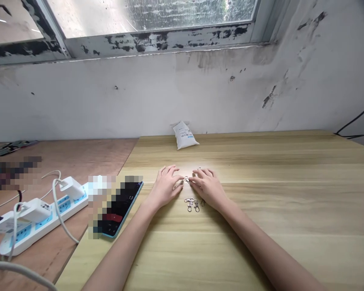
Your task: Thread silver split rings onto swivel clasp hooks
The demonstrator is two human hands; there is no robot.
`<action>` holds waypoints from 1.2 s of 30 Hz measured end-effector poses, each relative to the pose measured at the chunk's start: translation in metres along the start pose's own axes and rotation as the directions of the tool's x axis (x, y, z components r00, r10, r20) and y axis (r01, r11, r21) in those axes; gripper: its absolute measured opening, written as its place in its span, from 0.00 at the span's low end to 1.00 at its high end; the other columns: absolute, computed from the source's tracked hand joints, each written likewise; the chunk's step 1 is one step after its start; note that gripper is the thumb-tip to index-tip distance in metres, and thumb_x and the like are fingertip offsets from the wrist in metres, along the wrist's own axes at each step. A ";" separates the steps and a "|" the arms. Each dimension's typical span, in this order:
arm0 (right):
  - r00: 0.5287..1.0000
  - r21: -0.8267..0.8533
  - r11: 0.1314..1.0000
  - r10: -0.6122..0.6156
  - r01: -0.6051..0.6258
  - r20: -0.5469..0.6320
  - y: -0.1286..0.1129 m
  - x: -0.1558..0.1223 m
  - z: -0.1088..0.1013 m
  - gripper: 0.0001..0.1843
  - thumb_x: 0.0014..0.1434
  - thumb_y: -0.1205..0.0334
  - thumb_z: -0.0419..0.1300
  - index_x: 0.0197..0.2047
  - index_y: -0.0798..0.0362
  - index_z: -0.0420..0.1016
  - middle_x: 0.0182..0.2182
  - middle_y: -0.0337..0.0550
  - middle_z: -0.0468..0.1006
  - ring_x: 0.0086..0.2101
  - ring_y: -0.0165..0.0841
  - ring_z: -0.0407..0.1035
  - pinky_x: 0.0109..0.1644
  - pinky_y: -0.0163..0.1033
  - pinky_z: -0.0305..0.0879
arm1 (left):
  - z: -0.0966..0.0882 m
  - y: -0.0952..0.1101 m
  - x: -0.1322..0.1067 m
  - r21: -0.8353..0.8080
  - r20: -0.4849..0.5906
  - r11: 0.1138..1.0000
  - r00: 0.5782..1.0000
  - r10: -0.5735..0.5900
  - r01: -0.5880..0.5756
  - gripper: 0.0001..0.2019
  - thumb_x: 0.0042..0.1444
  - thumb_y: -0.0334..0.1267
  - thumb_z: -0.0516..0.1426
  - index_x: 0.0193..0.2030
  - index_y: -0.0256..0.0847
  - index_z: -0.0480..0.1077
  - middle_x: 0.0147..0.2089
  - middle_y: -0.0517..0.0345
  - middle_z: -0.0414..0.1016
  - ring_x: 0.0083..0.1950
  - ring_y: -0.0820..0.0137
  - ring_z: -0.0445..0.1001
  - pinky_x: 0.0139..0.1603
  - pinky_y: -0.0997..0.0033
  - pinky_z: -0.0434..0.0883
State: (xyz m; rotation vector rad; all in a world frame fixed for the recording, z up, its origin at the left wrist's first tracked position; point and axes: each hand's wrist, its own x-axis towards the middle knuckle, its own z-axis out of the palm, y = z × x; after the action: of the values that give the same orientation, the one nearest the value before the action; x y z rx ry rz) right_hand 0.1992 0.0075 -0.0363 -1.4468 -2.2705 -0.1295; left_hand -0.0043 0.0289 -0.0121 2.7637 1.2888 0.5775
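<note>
Several small silver swivel snap hooks lie on the wooden table between and below my hands. My left hand [167,186] rests with fingers apart and curved; its index fingertip is beside a single snap hook [187,179]. From the other side, my right hand [208,186] has its fingertips next to that same hook, fingers spread over the tabletop. A small cluster of snap hooks [196,205] sits nearer me, just left of my right wrist. Another metal piece [199,168] shows partly behind my right fingers. Whatever lies under my left palm is mostly hidden.
A white plastic packet [185,135] with a printed label stands by the wall. Left of my forearm lies a phone [121,210] with a lit screen. Farther left, a white power strip [48,222] with plugged-in chargers and cables rests on a brown surface.
</note>
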 end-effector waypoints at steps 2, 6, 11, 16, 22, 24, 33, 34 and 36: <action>1.000 0.017 1.000 -0.015 0.015 -0.008 -0.002 0.000 -0.001 0.13 0.68 0.60 0.53 0.45 0.46 0.79 0.47 0.45 0.77 0.49 0.40 0.66 0.57 0.49 0.55 | 0.004 0.004 0.001 0.027 -0.021 1.000 1.000 -0.001 0.002 0.10 0.62 0.37 0.55 0.48 0.46 0.75 0.58 0.49 0.70 0.66 0.55 0.60 0.67 0.43 0.54; 0.999 0.046 0.998 -0.034 0.035 -0.003 -0.004 -0.002 -0.002 0.13 0.68 0.60 0.53 0.46 0.47 0.79 0.44 0.46 0.77 0.46 0.40 0.66 0.56 0.49 0.56 | 0.003 0.008 0.003 0.034 -0.015 0.999 1.000 0.001 -0.001 0.08 0.62 0.35 0.55 0.43 0.45 0.76 0.57 0.50 0.72 0.66 0.56 0.61 0.67 0.44 0.55; 0.998 0.065 0.996 -0.063 0.062 0.010 -0.007 -0.003 -0.003 0.12 0.67 0.59 0.54 0.48 0.46 0.78 0.43 0.46 0.76 0.46 0.39 0.66 0.56 0.49 0.56 | 0.002 0.011 0.004 -0.015 -0.013 1.000 1.000 -0.013 0.013 0.07 0.62 0.32 0.55 0.37 0.42 0.75 0.56 0.49 0.72 0.65 0.55 0.61 0.65 0.44 0.56; 0.996 0.036 0.995 -0.092 0.092 0.001 -0.007 0.000 -0.002 0.12 0.68 0.57 0.53 0.46 0.45 0.78 0.43 0.46 0.77 0.46 0.39 0.66 0.56 0.49 0.55 | 0.008 0.012 0.004 -0.028 -0.011 0.998 0.999 0.047 -0.048 0.08 0.63 0.33 0.53 0.37 0.40 0.74 0.57 0.48 0.72 0.64 0.57 0.62 0.64 0.49 0.59; 0.984 -0.002 0.984 -0.180 0.180 0.016 -0.007 0.002 -0.005 0.15 0.69 0.63 0.50 0.38 0.50 0.78 0.40 0.46 0.77 0.43 0.38 0.66 0.55 0.47 0.55 | 0.008 0.003 0.003 -0.078 0.000 0.994 0.997 0.072 -0.072 0.07 0.63 0.36 0.54 0.38 0.43 0.74 0.58 0.54 0.71 0.65 0.59 0.60 0.62 0.52 0.60; 0.987 0.058 0.985 -0.161 0.161 -0.006 -0.006 0.001 -0.004 0.14 0.69 0.64 0.49 0.37 0.51 0.76 0.38 0.46 0.77 0.42 0.37 0.67 0.54 0.46 0.56 | 0.006 0.000 0.003 -0.096 -0.001 0.993 0.998 0.061 -0.061 0.06 0.62 0.37 0.56 0.38 0.44 0.75 0.58 0.54 0.71 0.65 0.58 0.60 0.62 0.51 0.60; 0.990 0.606 0.795 0.109 -0.031 -0.091 -0.009 -0.003 -0.012 0.11 0.67 0.60 0.51 0.35 0.51 0.71 0.35 0.45 0.76 0.38 0.36 0.69 0.45 0.42 0.64 | -0.005 0.014 0.004 -0.147 -0.174 0.985 0.983 0.064 -0.090 0.07 0.62 0.39 0.57 0.44 0.48 0.75 0.54 0.56 0.74 0.62 0.60 0.64 0.61 0.56 0.59; 0.988 0.655 0.754 0.131 -0.050 -0.075 -0.011 -0.003 -0.014 0.12 0.67 0.59 0.51 0.35 0.51 0.71 0.35 0.45 0.76 0.37 0.36 0.69 0.43 0.41 0.65 | -0.006 0.017 0.004 -0.159 -0.197 0.983 0.979 0.054 -0.086 0.06 0.62 0.39 0.57 0.43 0.48 0.75 0.54 0.56 0.74 0.62 0.61 0.64 0.61 0.57 0.59; 0.985 0.739 0.667 0.169 -0.099 -0.021 -0.014 -0.003 -0.016 0.13 0.66 0.56 0.51 0.35 0.52 0.72 0.34 0.45 0.77 0.37 0.36 0.70 0.40 0.39 0.66 | -0.009 0.020 0.004 -0.177 -0.222 0.981 0.974 0.038 -0.079 0.06 0.63 0.39 0.56 0.41 0.48 0.75 0.53 0.57 0.74 0.62 0.61 0.64 0.61 0.57 0.59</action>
State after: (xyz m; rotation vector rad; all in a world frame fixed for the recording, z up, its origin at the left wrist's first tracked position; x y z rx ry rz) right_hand 0.1928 -0.0063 -0.0209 -1.1039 -1.7784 0.6930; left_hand 0.0097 0.0181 0.0009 2.6516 1.1243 0.9763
